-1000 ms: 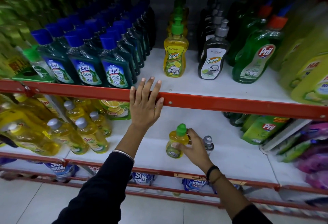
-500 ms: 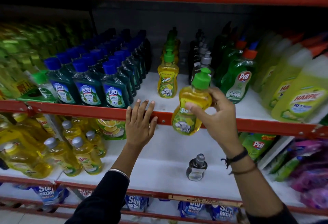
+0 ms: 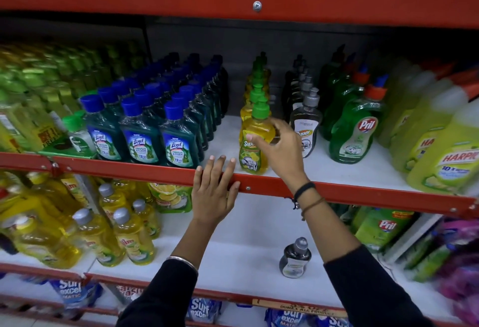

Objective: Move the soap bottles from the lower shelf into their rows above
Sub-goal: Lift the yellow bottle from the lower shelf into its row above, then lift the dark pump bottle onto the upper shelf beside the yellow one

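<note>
Setting the yellow bottle (image 3: 255, 142) down, right hand (image 3: 281, 153) fingers wrapped around it (left hand (image 3: 213, 194) flat, holding nothing); next, the grey bottle (image 3: 295, 259) below.

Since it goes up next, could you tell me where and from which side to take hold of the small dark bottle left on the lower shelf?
Grip the dark bottle around its rounded body just below the grey cap, coming from the front and slightly above. It stands upright and alone on the lower shelf, so fingers can close on both sides; the cap looks too narrow for a sure hold.
</note>
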The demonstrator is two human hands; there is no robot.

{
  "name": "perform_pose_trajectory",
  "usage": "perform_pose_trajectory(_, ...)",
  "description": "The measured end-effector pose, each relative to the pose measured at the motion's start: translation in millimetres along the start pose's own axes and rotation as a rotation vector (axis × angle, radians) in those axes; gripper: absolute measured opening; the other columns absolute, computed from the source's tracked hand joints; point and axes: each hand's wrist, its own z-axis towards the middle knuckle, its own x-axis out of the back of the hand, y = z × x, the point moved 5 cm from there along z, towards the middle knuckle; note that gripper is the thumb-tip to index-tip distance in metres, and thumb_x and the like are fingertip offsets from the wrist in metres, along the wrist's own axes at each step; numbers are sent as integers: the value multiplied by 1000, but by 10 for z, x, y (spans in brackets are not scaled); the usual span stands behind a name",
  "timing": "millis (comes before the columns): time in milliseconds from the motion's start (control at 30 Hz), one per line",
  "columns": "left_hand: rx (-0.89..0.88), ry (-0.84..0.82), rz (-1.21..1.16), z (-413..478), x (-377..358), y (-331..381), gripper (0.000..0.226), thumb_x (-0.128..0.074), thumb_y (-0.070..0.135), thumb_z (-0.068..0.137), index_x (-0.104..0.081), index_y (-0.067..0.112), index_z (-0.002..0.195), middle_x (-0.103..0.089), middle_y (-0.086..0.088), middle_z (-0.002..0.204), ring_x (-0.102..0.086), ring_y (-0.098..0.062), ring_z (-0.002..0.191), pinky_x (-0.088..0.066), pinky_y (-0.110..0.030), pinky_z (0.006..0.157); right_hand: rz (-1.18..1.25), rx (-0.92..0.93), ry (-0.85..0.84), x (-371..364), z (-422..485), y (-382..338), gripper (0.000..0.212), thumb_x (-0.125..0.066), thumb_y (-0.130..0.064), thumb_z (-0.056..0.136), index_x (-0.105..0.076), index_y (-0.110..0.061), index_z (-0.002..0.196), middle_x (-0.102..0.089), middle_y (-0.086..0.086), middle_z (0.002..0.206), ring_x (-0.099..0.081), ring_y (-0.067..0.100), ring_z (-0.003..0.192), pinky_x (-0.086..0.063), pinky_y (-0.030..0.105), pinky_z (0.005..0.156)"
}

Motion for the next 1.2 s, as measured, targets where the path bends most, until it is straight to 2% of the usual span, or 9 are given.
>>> perform_pose_trajectory(233, -6, 36, -8, -6, -10, 3, 47, -28, 42, 99, -41, 19, 138, -52, -6, 134, -40, -26, 131, -9, -38, 118, -50, -12, -66, -2, 23, 33, 57, -75, -48, 72, -62, -14, 115, -67, 7, 115, -63, 21, 102, -53, 34, 85)
perform_pose_trajectory(333, -7, 54, -12, -8, -10, 10, 47, -28, 42, 99, -42, 19, 137, -50, -6, 134, -40, -26, 131, -8, -37, 118, -43, -30, -72, 79, -108, 25, 58, -73, -48, 74, -59, -15, 120, -64, 5, 118, -60, 18, 106, -49, 28, 87)
perform_pose_trajectory(467, -12, 84, -23, -16, -25, 13, 46, -28, 42, 99, -40, 19, 138, -46, -5, 135, -38, -26, 131, -7, -38, 118, -19, 146, 111, 406, -534, -88, 36, -68, -34, 83, -62, -12, 110, -63, 2, 109, -59, 17, 104, -48, 30, 91)
perform_pose_trajectory(567, -15, 110, -28, -43, -36, 23, 46, -29, 42, 99, -38, 19, 138, -44, -4, 135, -35, -25, 133, -5, -38, 118, 22, 223, 140, 546, -955, 13, 22, -66, -23, 85, -65, -8, 102, -64, -1, 102, -60, 16, 99, -47, 27, 90)
perform_pose_trajectory(733, -12, 147, -9, -50, -76, 17, 46, -31, 41, 98, -40, 18, 137, -43, -4, 136, -28, -24, 136, -4, -38, 119, 27, -3, 18, 564, -1602, 797, 25, -63, -31, 84, -66, -12, 101, -63, -7, 105, -57, 4, 104, -45, 20, 92)
perform_pose_trajectory(833, -7, 173, -13, -49, -84, 21, 46, -31, 40, 97, -41, 16, 135, -43, -5, 135, -29, -25, 135, -6, -39, 119, 34, -224, -106, 511, -1918, 1362, 36, -64, -39, 82, -60, -21, 113, -56, -11, 117, -51, 1, 113, -40, 17, 97)
perform_pose_trajectory(1000, 2, 207, -20, -43, -82, 26, 46, -30, 40, 97, -41, 16, 135, -44, -6, 133, -30, -26, 134, -6, -39, 119, 10, -521, -359, 303, -2308, 2096, 62, -73, -10, 79, -43, -24, 132, -46, 0, 134, -44, 17, 125, -34, 32, 107)
perform_pose_trajectory(1133, 14, 209, -28, -40, -87, 30, 46, -29, 41, 98, -38, 18, 136, -43, -5, 133, -30, -26, 134, -5, -39, 118, 36, -595, -460, 219, -2332, 2251, 54, -67, 5, 78, -46, -26, 117, -59, 0, 115, -56, 24, 114, -41, 8, 89)
perform_pose_trajectory(1200, 13, 209, -27, -39, -88, 24, 46, -28, 41, 98, -37, 18, 137, -44, -5, 133, -30, -26, 134, -6, -39, 118, 8, -593, -454, 219, -2313, 2280, 52, -69, 7, 74, -52, -27, 109, -63, 0, 108, -60, 24, 108, -44, 12, 88)
